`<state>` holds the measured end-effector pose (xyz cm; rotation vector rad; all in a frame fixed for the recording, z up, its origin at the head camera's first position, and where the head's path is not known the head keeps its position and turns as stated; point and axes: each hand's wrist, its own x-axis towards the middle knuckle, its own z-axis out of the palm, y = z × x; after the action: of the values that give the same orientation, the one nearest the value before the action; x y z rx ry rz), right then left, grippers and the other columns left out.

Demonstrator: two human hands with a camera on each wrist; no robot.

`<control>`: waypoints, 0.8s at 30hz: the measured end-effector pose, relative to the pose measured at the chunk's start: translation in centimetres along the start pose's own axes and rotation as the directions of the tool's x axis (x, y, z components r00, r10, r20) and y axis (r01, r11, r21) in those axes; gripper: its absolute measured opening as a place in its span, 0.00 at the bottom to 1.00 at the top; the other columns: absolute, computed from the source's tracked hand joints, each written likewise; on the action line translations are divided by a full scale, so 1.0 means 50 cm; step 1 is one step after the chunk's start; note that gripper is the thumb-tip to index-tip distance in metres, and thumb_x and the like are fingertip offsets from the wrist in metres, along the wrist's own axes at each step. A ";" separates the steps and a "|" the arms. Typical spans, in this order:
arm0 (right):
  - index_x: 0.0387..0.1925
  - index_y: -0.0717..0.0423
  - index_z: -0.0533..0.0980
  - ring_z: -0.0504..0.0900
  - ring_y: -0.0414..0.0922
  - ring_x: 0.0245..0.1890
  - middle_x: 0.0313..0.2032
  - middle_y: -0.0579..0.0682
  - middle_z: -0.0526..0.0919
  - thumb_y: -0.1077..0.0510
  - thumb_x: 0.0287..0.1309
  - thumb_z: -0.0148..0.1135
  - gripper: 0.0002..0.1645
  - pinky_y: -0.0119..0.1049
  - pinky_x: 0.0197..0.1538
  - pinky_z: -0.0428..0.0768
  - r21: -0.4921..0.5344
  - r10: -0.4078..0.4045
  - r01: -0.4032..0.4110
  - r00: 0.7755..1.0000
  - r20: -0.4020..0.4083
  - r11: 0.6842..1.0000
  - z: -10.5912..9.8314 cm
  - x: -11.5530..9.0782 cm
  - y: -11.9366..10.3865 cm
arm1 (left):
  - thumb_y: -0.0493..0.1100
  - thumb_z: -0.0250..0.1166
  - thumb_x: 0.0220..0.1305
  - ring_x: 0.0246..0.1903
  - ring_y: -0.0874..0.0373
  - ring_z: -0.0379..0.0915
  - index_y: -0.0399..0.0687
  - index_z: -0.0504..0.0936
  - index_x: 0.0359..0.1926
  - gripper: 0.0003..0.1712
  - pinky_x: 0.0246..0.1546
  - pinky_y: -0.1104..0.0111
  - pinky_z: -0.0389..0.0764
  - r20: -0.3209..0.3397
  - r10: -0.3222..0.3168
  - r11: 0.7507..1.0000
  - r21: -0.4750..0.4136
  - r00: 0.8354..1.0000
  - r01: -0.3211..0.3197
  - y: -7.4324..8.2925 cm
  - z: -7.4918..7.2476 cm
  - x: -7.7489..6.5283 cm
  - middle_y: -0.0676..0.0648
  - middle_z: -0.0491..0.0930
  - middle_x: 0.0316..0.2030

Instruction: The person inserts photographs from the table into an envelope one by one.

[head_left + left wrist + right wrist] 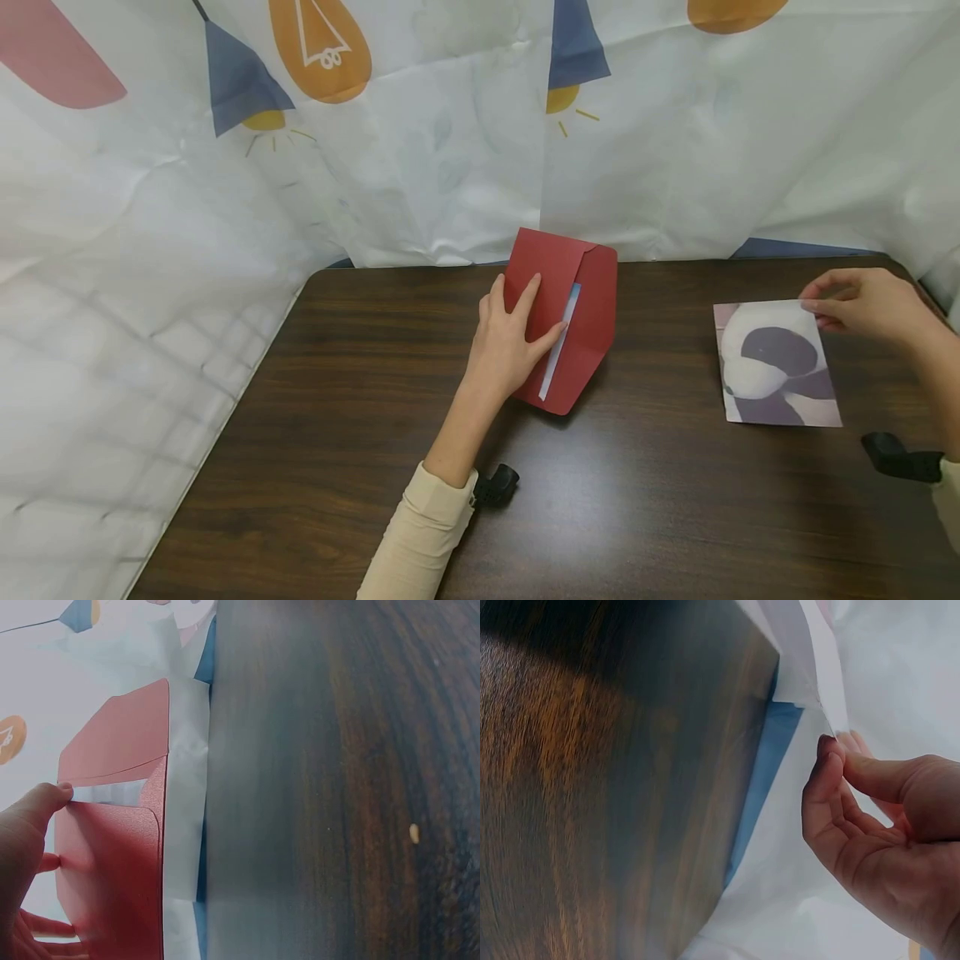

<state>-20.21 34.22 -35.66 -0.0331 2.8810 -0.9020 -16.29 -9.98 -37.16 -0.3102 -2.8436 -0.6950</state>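
Note:
My left hand (504, 337) holds a red envelope (551, 250), its fingers spread over the body and the thumb at the opening. The envelope's pointed flap (124, 731) is up, and a strip of white and blue paper (558, 346) shows inside the slit. Off to the right, my right hand (862, 304) pinches a square printed card (780, 400) at its top right corner, between thumb and fingertips. Large white and grey-purple shapes cover the card's face. From the right wrist, the card (825, 664) appears nearly edge-on above the fingertips.
A dark wood-grain table (315, 400) spreads beneath both hands. White sheeting (450, 167) with printed lamps and bulbs hangs along the back and left edges. A black wrist camera (497, 486) sits at the left cuff, another (900, 458) at the right.

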 end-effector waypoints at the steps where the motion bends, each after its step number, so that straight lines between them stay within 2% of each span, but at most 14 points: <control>1: 0.46 0.78 0.77 0.83 0.38 0.21 0.23 0.48 0.86 0.60 0.77 0.58 0.18 0.32 0.26 0.82 0.004 -0.003 0.003 1.000 -0.001 1.000 0.001 0.000 -0.002 | 0.58 0.70 0.70 0.73 0.38 0.58 0.55 0.63 0.82 0.46 0.58 0.51 0.85 -0.002 0.001 1.000 0.000 1.000 -0.001 0.000 0.000 0.000 0.33 0.52 0.80; 16: 0.51 0.80 0.75 0.83 0.36 0.23 0.25 0.48 0.87 0.62 0.78 0.57 0.18 0.31 0.28 0.85 0.081 -0.009 0.011 1.000 -0.017 0.997 0.013 -0.015 -0.031 | 0.57 0.70 0.69 0.73 0.37 0.58 0.54 0.63 0.82 0.46 0.57 0.50 0.85 -0.016 0.007 1.000 -0.002 1.000 -0.007 -0.001 -0.005 -0.001 0.33 0.53 0.79; 24: 0.51 0.78 0.76 0.84 0.36 0.22 0.25 0.49 0.88 0.59 0.79 0.56 0.20 0.30 0.27 0.82 0.058 -0.014 0.016 0.999 -0.038 0.998 0.018 -0.022 -0.043 | 0.57 0.70 0.69 0.72 0.38 0.59 0.54 0.63 0.82 0.45 0.57 0.50 0.86 -0.020 0.006 1.000 -0.010 1.000 -0.006 -0.003 -0.005 -0.001 0.33 0.53 0.79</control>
<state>-19.07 31.99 -35.05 -0.0329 2.8911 -1.0000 -16.25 -10.20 -37.02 -0.3115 -2.8201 -0.7081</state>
